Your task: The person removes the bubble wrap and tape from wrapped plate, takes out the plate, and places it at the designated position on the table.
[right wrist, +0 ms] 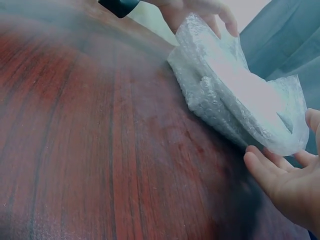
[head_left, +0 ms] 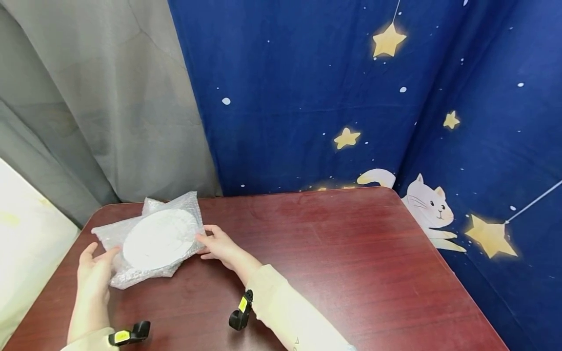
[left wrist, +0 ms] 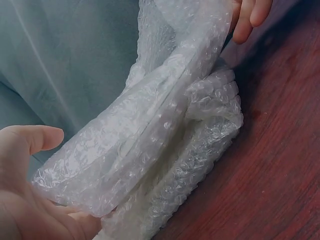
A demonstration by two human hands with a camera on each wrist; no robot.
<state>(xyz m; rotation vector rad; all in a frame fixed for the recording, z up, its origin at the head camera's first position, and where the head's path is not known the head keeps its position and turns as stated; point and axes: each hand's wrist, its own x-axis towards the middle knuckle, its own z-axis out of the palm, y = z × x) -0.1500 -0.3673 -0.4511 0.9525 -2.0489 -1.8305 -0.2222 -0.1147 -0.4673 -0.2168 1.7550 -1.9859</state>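
A round white disc-shaped object (head_left: 160, 240), which looks like a plate, lies inside a clear bubble-wrap sleeve (head_left: 107, 233). My left hand (head_left: 94, 275) holds the sleeve's left end, fingers beneath it and thumb above. The left wrist view shows those fingers (left wrist: 75, 220) under the wrap's edge. At the opposite end, my right hand (head_left: 221, 247) grips the right edge between thumb and fingers. Beneath the sleeve sits more folded bubble wrap (left wrist: 185, 170), its contents hidden. In the right wrist view, the wrapped disc (right wrist: 245, 90) is tilted over this lower bundle.
The bundle is near the back left corner of a dark red wooden table (head_left: 333, 263). Behind the table hang a grey curtain (head_left: 110, 97) and a blue star-patterned curtain (head_left: 290, 97). A pale cloth surface (head_left: 26, 253) borders the left side. Black bands with cameras (head_left: 240, 312) are on both wrists.
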